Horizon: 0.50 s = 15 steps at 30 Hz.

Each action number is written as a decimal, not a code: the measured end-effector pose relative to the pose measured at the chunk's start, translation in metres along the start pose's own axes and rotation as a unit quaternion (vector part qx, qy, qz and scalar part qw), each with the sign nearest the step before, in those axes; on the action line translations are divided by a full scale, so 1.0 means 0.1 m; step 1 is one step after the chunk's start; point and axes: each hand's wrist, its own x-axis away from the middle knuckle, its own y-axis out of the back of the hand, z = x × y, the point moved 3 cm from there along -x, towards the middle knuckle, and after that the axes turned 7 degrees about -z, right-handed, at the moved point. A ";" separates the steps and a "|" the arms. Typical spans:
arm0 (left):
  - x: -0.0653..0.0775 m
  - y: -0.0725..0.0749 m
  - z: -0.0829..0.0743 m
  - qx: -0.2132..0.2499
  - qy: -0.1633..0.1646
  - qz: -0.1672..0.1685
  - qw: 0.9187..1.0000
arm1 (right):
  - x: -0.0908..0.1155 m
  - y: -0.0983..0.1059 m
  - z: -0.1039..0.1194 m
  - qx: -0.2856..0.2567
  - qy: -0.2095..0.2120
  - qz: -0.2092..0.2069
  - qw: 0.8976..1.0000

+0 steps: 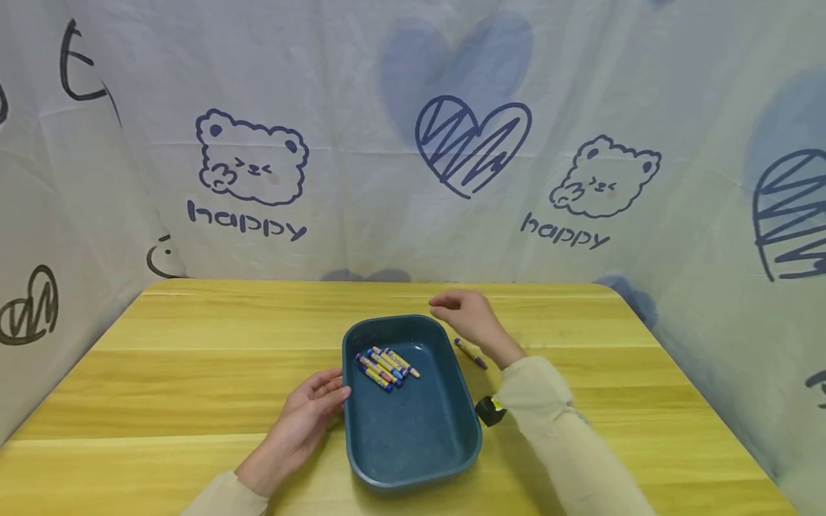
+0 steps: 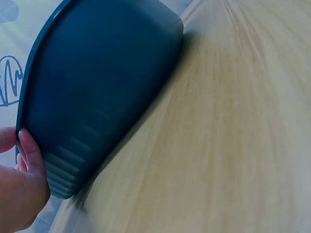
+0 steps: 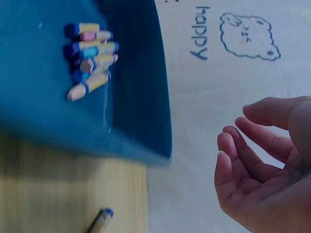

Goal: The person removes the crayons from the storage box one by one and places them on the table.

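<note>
A dark blue rectangular plastic tray rests on the table. Inside it, toward the far left, several crayons with yellow wrappers lie in a loose pile. My left hand holds the tray's left wall, thumb at the rim and fingers against the ribbed outer side, as the left wrist view also shows. Past the tray's far right corner, my right hand hovers with loosely bent fingers and nothing in them. One crayon with a dark purple end lies on the table right of the tray, below the right wrist.
The wooden table reaches back to a white cloth printed with hearts and bears. A small black device with a yellow-green patch sits at the right forearm, close to the tray's right wall.
</note>
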 end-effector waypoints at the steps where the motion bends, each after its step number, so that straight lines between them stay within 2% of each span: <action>1: 0.00 0.00 0.00 0.001 -0.001 0.001 1.000 | 0.00 -0.02 0.02 0.001 0.005 0.002 1.000; 7: 0.00 0.00 0.00 0.007 -0.005 0.000 1.000 | -0.02 -0.24 0.12 0.003 0.004 0.022 1.000; 15: -0.01 -0.01 0.01 0.011 -0.006 0.004 1.000 | -0.04 -0.52 0.07 -0.064 -0.032 0.067 0.995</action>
